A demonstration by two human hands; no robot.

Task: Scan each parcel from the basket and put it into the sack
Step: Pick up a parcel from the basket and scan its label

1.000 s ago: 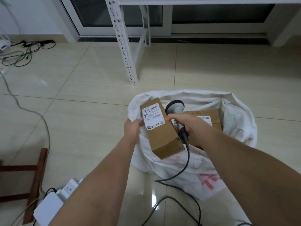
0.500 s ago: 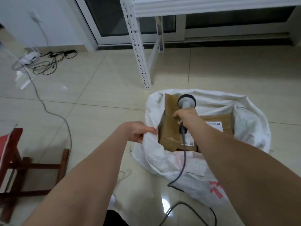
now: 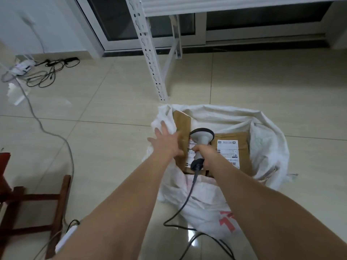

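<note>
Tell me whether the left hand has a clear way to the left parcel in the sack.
Probably yes: the open left hand hovers right over the left parcel, and the sack mouth gapes open.

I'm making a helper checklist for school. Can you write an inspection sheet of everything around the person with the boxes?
Surface: glossy beige tiled floor.
Job's things: white sack open on the floor; two brown parcels inside, left parcel, right parcel, labels showing. Basket not in view.
Clutter: red-brown wooden stool, white adapter.
Grippers: left hand open, fingers spread over the sack's edge; right hand gripping the scanner.
Cables: scanner cable; grey cord; black tangle.
Surroundings: white metal rack leg, glass sliding door.
</note>
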